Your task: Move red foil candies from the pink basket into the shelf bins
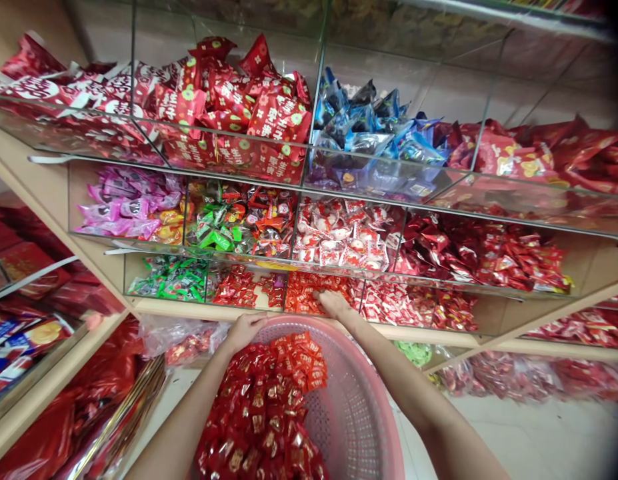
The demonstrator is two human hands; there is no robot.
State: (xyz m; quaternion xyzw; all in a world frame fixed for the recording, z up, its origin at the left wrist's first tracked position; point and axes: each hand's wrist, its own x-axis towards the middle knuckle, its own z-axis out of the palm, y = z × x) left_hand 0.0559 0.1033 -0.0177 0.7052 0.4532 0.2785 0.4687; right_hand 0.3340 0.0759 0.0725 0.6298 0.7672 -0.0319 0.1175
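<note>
A pink plastic basket (pixel 356 413) is below me, tilted toward the shelf. Dark red wrapped candies (pixel 259 413) fill its left side, with a smaller heap of orange-red wrapped candies (pixel 301 360) at the top. My left hand (pixel 246 330) is closed over the basket's far rim, close to the shelf edge. My right hand (pixel 333 305) reaches past the rim into a low shelf compartment of orange-red candies (pixel 301 293). Its fingers are bent down among the wrappers, and what they hold is hidden.
Clear dividers split the tiered shelf into bins. Above are red snack bags (pixel 239 100) and blue bags (pixel 369 127). Green candies (pixel 171 277) lie at lower left, red-and-white candies (pixel 389 303) right of my right hand. A wooden shelf edge (pixel 189 309) runs behind the basket; plastic-bagged goods (pixel 189 340) sit beneath.
</note>
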